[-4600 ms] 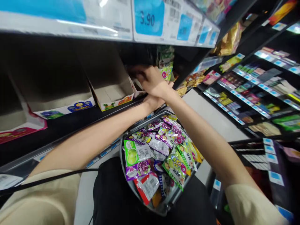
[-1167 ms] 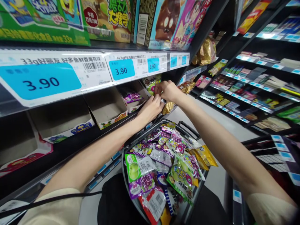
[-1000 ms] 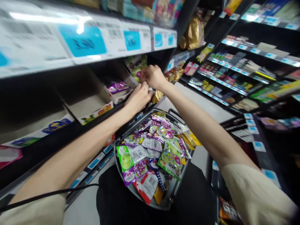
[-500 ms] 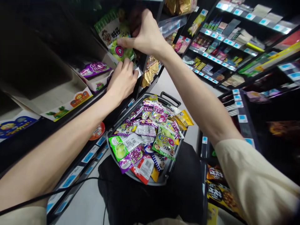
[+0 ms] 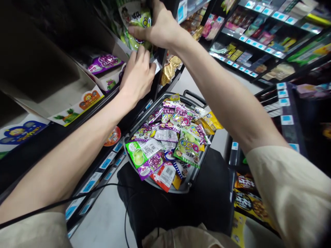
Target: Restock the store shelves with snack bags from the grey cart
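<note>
On the shelf [image 5: 55,136] near the purple packet [image 5: 104,63], we seem to be settling the green packet [image 5: 133,17], left hand [image 5: 137,74] curled at its base, right hand [image 5: 162,29] laying a thumb across it, both grips unclear, which likely calls for steadying next.

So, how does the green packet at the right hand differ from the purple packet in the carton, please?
The green packet stands roughly on end; the purple packet lies in its carton. The right hand touches the green packet; no hand touches the purple packet. Both look glossy.
</note>
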`<state>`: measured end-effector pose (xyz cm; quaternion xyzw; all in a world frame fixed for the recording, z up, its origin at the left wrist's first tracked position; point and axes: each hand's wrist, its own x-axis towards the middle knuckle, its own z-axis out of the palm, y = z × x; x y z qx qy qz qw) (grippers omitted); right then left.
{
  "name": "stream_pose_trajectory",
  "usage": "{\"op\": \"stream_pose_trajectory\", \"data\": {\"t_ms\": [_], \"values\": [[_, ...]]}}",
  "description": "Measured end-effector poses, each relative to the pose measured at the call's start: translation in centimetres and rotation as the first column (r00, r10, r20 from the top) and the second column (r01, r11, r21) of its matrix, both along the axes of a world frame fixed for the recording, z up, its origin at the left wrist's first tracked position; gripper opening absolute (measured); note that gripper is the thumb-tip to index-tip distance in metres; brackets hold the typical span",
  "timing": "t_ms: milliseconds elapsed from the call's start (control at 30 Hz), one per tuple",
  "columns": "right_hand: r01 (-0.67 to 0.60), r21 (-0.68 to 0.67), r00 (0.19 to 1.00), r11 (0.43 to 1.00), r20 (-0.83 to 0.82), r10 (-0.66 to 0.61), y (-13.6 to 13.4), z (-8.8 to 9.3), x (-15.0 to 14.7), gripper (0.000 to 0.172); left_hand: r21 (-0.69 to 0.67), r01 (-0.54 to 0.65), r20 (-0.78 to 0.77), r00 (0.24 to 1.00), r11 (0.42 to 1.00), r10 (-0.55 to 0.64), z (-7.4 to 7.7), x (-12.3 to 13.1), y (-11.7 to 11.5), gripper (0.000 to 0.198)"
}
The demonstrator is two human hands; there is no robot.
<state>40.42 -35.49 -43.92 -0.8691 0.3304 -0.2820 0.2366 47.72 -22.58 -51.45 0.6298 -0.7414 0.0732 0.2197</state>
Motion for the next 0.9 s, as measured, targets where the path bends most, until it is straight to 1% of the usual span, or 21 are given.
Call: {"op": "stream_pose_trajectory", "data": {"t_ms": [33,100,133,200,267,300,333,367,400,433,467,500,533,567,600,667,700,733,800,833,900], "values": [[0.016,-0.022,0.999,1.0,-0.051,-0.017,0.2,0.1,0.1,0.082,0.004,-0.001,-0.004,1.0,1.0,0.001,0.0,0.0,0.0,0.054],[0.067,-0.12,0.982,0.99,-0.166,-0.087,0.8,0.2,0.2,0.082,-0.002,0.01,-0.01,1.0,1.0,-0.01,0.0,0.1,0.0,0.052],[0.079,-0.161,0.976,0.984,-0.191,-0.11,1.2,0.2,0.2,0.083,-0.014,0.017,-0.009,1.0,1.0,-0.017,-0.1,0.1,-0.1,0.05],[0.107,-0.256,0.971,0.961,-0.182,-0.156,2.0,-0.2,-0.3,0.086,-0.04,0.025,0.031,0.999,0.999,-0.024,-0.2,0.1,-0.1,0.046],[0.115,-0.38,0.98,0.918,-0.11,-0.168,3.2,-0.7,-1.5,0.079,-0.067,0.026,0.102,0.995,0.997,-0.019,-0.3,0.1,-0.2,0.043],[0.089,-0.449,0.989,0.889,-0.066,-0.132,3.8,-1.0,-2.4,0.072,-0.078,0.028,0.133,0.991,0.997,-0.017,-0.4,0.0,-0.2,0.042],[0.031,-0.511,0.997,0.859,-0.048,-0.065,4.4,-1.2,-3.5,0.061,-0.089,0.026,0.158,0.987,0.996,-0.011,-0.4,0.0,-0.2,0.04],[-0.063,-0.559,0.998,0.827,-0.06,0.036,5.1,-1.4,-4.9,0.048,-0.097,0.017,0.186,0.983,0.995,0.002,-0.4,-0.1,-0.2,0.039],[-0.214,-0.559,0.976,0.801,-0.15,0.156,5.7,-1.6,-6.4,0.037,-0.103,-0.002,0.223,0.975,0.995,0.025,-0.4,-0.1,-0.2,0.038],[-0.389,-0.489,0.917,0.781,-0.284,0.279,6.3,-1.8,-8.0,0.028,-0.11,-0.028,0.271,0.961,0.994,0.057,-0.3,-0.2,-0.1,0.038],[-0.56,-0.336,0.806,0.758,-0.435,0.402,7.0,-2.2,-9.7,0.024,-0.123,-0.057,0.325,0.941,0.991,0.094,-0.2,-0.3,0.1,0.037],[-0.675,-0.112,0.65,0.729,-0.557,0.517,7.6,-2.7,-11.5,0.026,-0.136,-0.081,0.37,0.92,0.987,0.126,-0.1,-0.3,0.2,0.035],[-0.701,0.103,0.505,0.706,-0.627,0.593,8.2,-3.5,-13.3,0.036,-0.146,-0.093,0.398,0.906,0.985,0.144,0.0,-0.4,0.4,0.034],[-0.667,0.249,0.405,0.702,-0.669,0.623,8.9,-4.5,-15.1,0.049,-0.152,-0.093,0.407,0.902,0.984,0.148,0.1,-0.4,0.6,0.033],[-0.617,0.331,0.346,0.714,-0.701,0.623,9.6,-5.7,-16.9,0.062,-0.156,-0.09,0.403,0.903,0.984,0.147,0.2,-0.4,0.7,0.032],[-0.545,0.389,0.291,0.743,-0.744,0.602,11.1,-8.7,-20.1,0.09,-0.154,-0.078,0.402,0.905,0.985,0.135,0.2,-0.4,0.9,0.032],[-0.536,0.41,0.274,0.738,-0.742,0.611,11.8,-10.2,-21.6,0.102,-0.152,-0.078,0.405,0.905,0.985,0.134,0.2,-0.3,0.9,0.032],[-0.545,0.417,0.275,0.728,-0.731,0.625,12.4,-11.7,-22.8,0.114,-0.151,-0.08,0.406,0.904,0.985,0.136,0.2,-0.3,0.8,0.032],[-0.574,0.366,0.343,0.732,-0.704,0.621,13.3,-14.1,-24.8,0.129,-0.141,-0.089,0.39,0.91,0.986,0.138,0.0,-0.1,0.7,0.032],[-0.586,0.329,0.383,0.74,-0.693,0.611,13.6,-14.8,-25.5,0.128,-0.136,-0.092,0.378,0.915,0.987,0.137,0.0,-0.1,0.6,0.032],[-0.612,0.25,0.449,0.75,-0.671,0.59,13.9,-15.5,-26.2,0.114,-0.133,-0.092,0.376,0.917,0.987,0.136,-0.1,0.0,0.6,0.032]]}}
